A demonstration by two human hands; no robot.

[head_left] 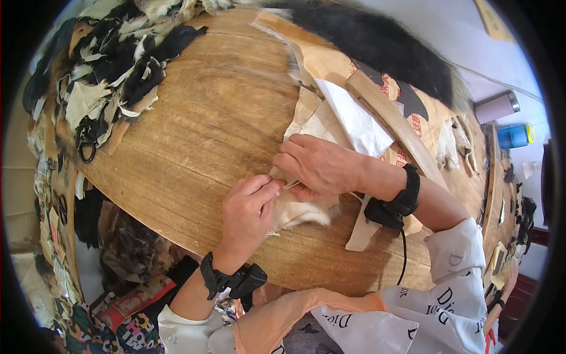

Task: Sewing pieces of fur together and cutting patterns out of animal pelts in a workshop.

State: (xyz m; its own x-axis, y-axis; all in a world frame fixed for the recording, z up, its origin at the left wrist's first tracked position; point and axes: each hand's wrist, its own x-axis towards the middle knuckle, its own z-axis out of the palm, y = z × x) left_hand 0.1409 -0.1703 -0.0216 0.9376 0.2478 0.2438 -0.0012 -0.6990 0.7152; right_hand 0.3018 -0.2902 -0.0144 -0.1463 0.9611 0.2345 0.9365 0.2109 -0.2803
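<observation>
Wooden table (194, 118) mid-frame — left hand (249, 205) and right hand (319, 165) fingers pinched on pale fur piece (302, 213). Right: blue container (512, 137), pink cylinder (494, 108) — contents hidden.

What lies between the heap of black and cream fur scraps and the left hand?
Bare brown wooden tabletop stretches between the fur scraps and the left hand, in the head view.

The fur piece (302, 213) is cream, the tabletop (197, 112) grained brown
</observation>
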